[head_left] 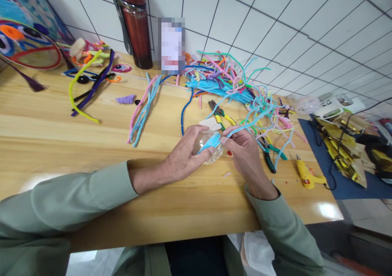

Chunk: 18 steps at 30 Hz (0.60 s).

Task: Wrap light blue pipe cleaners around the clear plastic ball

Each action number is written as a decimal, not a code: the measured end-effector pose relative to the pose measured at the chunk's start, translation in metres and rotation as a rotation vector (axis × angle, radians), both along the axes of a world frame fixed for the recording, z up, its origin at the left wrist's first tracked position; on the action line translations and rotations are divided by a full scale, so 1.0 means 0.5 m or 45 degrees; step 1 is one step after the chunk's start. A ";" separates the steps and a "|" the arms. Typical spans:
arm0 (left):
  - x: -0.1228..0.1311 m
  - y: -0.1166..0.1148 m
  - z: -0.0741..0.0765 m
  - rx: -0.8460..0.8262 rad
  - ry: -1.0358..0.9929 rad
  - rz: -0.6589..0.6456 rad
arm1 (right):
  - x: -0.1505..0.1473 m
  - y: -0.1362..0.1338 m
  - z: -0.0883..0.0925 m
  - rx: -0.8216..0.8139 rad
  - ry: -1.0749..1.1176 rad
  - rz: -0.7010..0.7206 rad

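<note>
Grip: left hand (pixel 193 145) cups clear plastic ball (pixel 215 157) over the worktop (pixel 183 204), light-blue pipe cleaners (pixel 212 141) at it, inside or outside unclear. Right hand (pixel 241 143) pinches light-blue strand (pixel 251 123) beside the ball. Best: steady ball lightly, pinch close, keep strand clear of yellow-handled pliers (pixel 219 110) and pipe-cleaner pile (pixel 220 90) beyond.

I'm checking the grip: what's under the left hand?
A clear rounded piece and light-blue fuzzy strips show partly beneath the left hand; the parts its grip covers cannot be seen.
</note>
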<state>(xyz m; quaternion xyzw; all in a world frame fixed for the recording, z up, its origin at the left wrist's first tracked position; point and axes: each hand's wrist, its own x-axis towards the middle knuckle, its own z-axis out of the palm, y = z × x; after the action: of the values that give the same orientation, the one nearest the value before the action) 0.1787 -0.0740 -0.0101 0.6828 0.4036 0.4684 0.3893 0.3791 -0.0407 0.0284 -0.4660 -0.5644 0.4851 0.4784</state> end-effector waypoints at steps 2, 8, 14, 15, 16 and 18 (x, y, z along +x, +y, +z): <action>0.000 0.001 -0.003 0.003 0.000 0.008 | 0.000 0.000 0.000 -0.004 0.010 0.001; -0.003 0.007 -0.005 0.087 0.016 -0.006 | -0.002 0.000 -0.001 -0.027 0.029 0.023; -0.005 0.007 -0.004 0.119 0.025 -0.034 | -0.003 -0.001 -0.002 -0.050 0.005 0.023; -0.005 0.007 -0.005 0.119 0.023 -0.031 | -0.003 -0.001 -0.002 -0.052 0.001 0.023; -0.005 0.007 -0.006 0.119 0.019 -0.028 | -0.003 -0.002 -0.003 -0.052 -0.003 0.021; -0.004 0.007 -0.008 0.115 0.006 -0.027 | -0.003 -0.002 -0.005 -0.046 -0.022 0.013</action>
<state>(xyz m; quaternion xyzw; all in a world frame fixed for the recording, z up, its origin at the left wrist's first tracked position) 0.1766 -0.0707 -0.0139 0.7050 0.3757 0.4805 0.3620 0.3778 -0.0416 0.0260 -0.4759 -0.5621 0.4935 0.4627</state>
